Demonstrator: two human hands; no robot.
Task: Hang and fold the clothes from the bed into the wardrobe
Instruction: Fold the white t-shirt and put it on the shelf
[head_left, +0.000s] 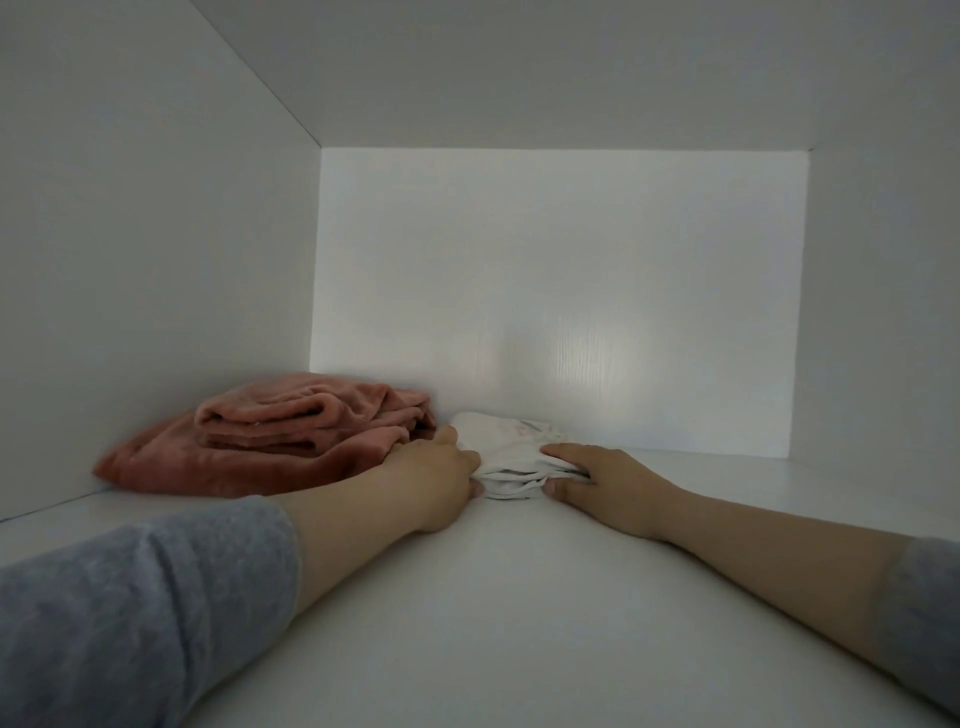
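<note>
Garment (511, 453), white, folded: left hand (437, 483), right hand (597, 486) grip ends.

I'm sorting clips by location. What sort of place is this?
Probably the inside of a wardrobe compartment: a white shelf boxed in by white panels, a folded pink garment in the left corner, and the left hand and right hand holding a folded white garment beside it.

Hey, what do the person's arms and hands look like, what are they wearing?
Both arms are in soft grey long sleeves. The left sleeve and right sleeve each end partway up the forearm. The left hand and right hand are bare: no gloves, rings or watch visible.
</note>
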